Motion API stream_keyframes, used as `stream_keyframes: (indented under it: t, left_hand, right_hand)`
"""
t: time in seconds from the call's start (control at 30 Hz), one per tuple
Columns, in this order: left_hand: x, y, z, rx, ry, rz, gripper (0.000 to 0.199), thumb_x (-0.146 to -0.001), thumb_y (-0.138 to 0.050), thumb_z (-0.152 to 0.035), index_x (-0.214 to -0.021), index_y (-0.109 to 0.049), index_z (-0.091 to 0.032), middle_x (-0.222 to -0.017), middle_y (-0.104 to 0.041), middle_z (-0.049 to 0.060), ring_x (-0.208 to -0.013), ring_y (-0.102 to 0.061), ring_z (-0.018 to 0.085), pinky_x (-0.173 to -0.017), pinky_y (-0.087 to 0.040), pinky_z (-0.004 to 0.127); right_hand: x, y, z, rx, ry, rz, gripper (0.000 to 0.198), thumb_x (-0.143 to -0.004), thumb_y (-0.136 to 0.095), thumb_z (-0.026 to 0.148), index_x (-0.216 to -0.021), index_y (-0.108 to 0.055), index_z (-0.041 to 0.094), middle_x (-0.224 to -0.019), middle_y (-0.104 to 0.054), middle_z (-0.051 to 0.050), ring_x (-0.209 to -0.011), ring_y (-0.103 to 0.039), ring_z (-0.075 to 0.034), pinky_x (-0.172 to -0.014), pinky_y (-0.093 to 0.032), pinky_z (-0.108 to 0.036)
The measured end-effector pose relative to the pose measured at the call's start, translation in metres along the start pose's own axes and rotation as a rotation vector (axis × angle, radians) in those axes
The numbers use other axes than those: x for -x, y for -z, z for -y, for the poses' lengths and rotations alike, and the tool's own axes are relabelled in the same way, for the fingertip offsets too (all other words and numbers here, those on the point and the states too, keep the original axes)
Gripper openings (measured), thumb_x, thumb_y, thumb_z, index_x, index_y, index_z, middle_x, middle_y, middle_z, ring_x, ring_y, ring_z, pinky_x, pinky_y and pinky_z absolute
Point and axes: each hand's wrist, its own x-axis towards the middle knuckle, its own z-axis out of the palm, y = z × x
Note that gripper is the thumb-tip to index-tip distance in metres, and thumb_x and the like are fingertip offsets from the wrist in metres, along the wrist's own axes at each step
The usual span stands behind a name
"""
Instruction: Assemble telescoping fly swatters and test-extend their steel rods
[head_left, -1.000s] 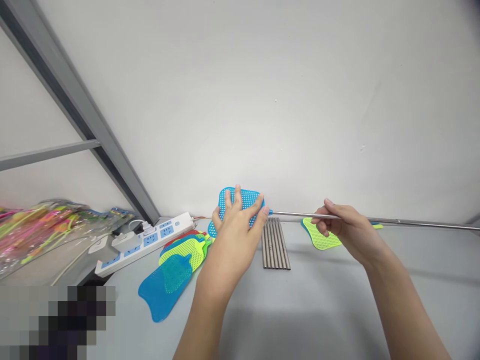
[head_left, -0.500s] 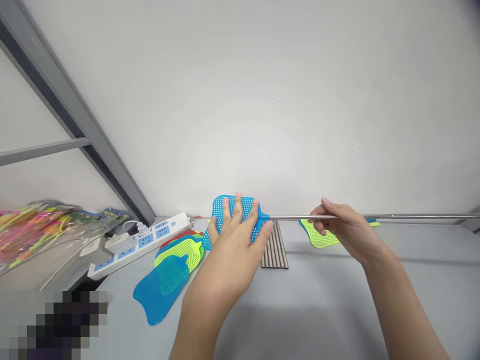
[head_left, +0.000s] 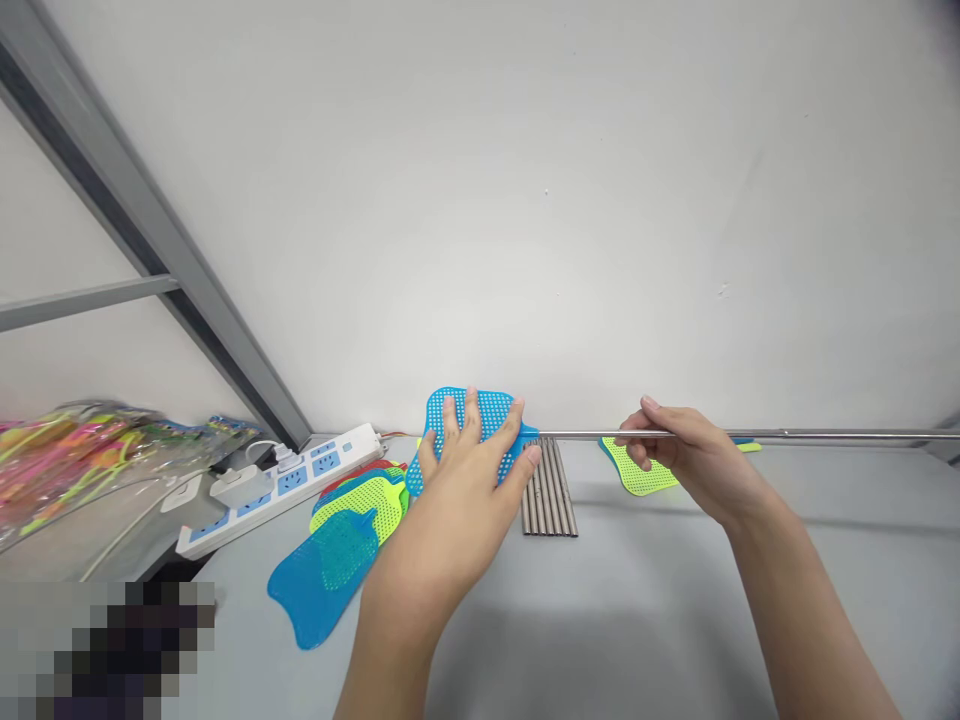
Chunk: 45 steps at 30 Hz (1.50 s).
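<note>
"What has just changed?"

"The metal rod (head_left: 577, 433); a second ago it sloped down towards three o'clock, and now it runs nearly level; since half a second ago hardly anything has moved."

"And what does that mean for the work?"

"The blue swatter head (head_left: 493, 405) and the rod make almost one straight line; I judge that both are being kept steady."

"Where is the head, and how is each grip?"

"Just below centre, at six o'clock, its neck meeting the rod; the left hand (head_left: 461, 500) lies over it, fingers spread wide, though I cannot tell how firmly they press; the right hand (head_left: 690, 440), towards four o'clock, has a narrow grip, thumb and curled fingers holding the rod."

"What lies about them?"

"At five o'clock, short metal tubes (head_left: 551, 495) side by side on the desk (head_left: 600, 620); near four, a yellow-green swatter (head_left: 637, 470); between seven and eight, stacked swatter heads (head_left: 322, 580); at eight, a power strip (head_left: 307, 477)."
</note>
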Motion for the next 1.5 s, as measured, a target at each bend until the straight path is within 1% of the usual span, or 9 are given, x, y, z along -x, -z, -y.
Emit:
stream_keyframes:
  t: [0.13,0.23,0.4,0.57,0.73,0.87,1.13,1.3,1.5]
  left_hand:
    - [-0.002,-0.001,0.002,-0.001,-0.037,-0.033,0.048,-0.081,-0.027,-0.048,-0.127,-0.028,-0.035,-0.140,-0.010,0.002,-0.124,0.006,0.028,-0.095,-0.011,0.055]
    - [-0.004,-0.002,0.006,0.004,-0.045,-0.076,0.051,-0.080,-0.027,-0.049,-0.128,-0.026,-0.032,-0.140,-0.007,0.003,-0.125,0.004,0.028,-0.096,-0.012,0.053]
    - [-0.009,0.000,0.013,-0.001,0.000,-0.100,0.061,-0.076,-0.030,-0.055,-0.131,-0.019,-0.030,-0.141,-0.006,0.005,-0.125,0.004,0.030,-0.095,-0.013,0.053]
    - [-0.013,0.005,0.014,-0.002,0.070,-0.070,0.068,-0.074,-0.033,-0.057,-0.132,-0.015,-0.027,-0.141,0.001,0.006,-0.124,0.006,0.035,-0.091,-0.017,0.057]
    - [-0.015,0.004,0.018,0.051,0.019,-0.093,0.068,-0.074,-0.032,-0.057,-0.132,-0.014,-0.026,-0.141,0.004,0.007,-0.124,0.005,0.035,-0.091,-0.020,0.055]
    - [-0.018,0.001,0.022,0.078,0.014,-0.140,0.068,-0.074,-0.032,-0.058,-0.132,-0.012,-0.027,-0.141,0.005,0.008,-0.125,0.004,0.033,-0.093,-0.017,0.054]
    - [-0.022,-0.003,0.026,0.098,0.016,-0.202,0.066,-0.075,-0.033,-0.056,-0.132,-0.016,-0.026,-0.141,0.004,0.009,-0.125,0.004,0.029,-0.095,-0.013,0.052]
    - [-0.021,-0.003,0.026,0.090,0.022,-0.206,0.065,-0.076,-0.033,-0.055,-0.131,-0.018,-0.026,-0.141,0.005,0.009,-0.126,0.004,0.028,-0.096,-0.012,0.051]
    - [-0.018,0.001,0.025,0.099,-0.001,-0.190,0.061,-0.076,-0.036,-0.053,-0.130,-0.021,-0.028,-0.141,0.001,0.008,-0.126,0.001,0.029,-0.095,-0.015,0.052]
  right_hand:
    - [0.001,-0.001,0.001,0.021,-0.003,0.004,0.041,-0.080,-0.038,0.042,-0.062,-0.063,0.015,-0.054,-0.045,-0.003,-0.052,-0.040,-0.013,-0.053,-0.035,-0.027]
    - [0.001,0.000,0.001,0.026,0.004,0.014,0.041,-0.080,-0.038,0.042,-0.062,-0.063,0.015,-0.054,-0.045,-0.003,-0.052,-0.040,-0.013,-0.054,-0.034,-0.027]
    - [0.002,0.003,0.001,0.015,-0.007,0.020,0.040,-0.081,-0.038,0.041,-0.063,-0.064,0.016,-0.054,-0.046,-0.003,-0.053,-0.039,-0.013,-0.054,-0.033,-0.026]
    - [0.003,0.002,0.002,0.012,0.000,0.030,0.040,-0.081,-0.037,0.041,-0.062,-0.063,0.016,-0.055,-0.046,-0.002,-0.052,-0.039,-0.012,-0.054,-0.033,-0.026]
    - [0.005,0.001,0.004,0.036,0.003,0.029,0.041,-0.080,-0.037,0.042,-0.061,-0.063,0.016,-0.055,-0.045,-0.003,-0.054,-0.040,-0.013,-0.054,-0.034,-0.026]
    - [0.006,0.002,0.004,0.075,0.009,0.043,0.041,-0.080,-0.038,0.043,-0.061,-0.063,0.017,-0.053,-0.044,-0.003,-0.054,-0.040,-0.014,-0.055,-0.035,-0.028]
    - [0.005,0.002,0.004,0.111,-0.027,0.103,0.044,-0.080,-0.036,0.045,-0.059,-0.063,0.017,-0.053,-0.045,-0.003,-0.054,-0.041,-0.015,-0.056,-0.036,-0.030]
    - [0.007,0.001,0.004,0.106,-0.013,0.092,0.043,-0.081,-0.036,0.043,-0.062,-0.064,0.017,-0.053,-0.045,-0.003,-0.056,-0.042,-0.015,-0.058,-0.036,-0.029]
    - [0.008,0.001,0.007,0.120,-0.009,0.084,0.043,-0.080,-0.037,0.045,-0.061,-0.064,0.017,-0.055,-0.045,-0.004,-0.054,-0.041,-0.015,-0.056,-0.037,-0.030]
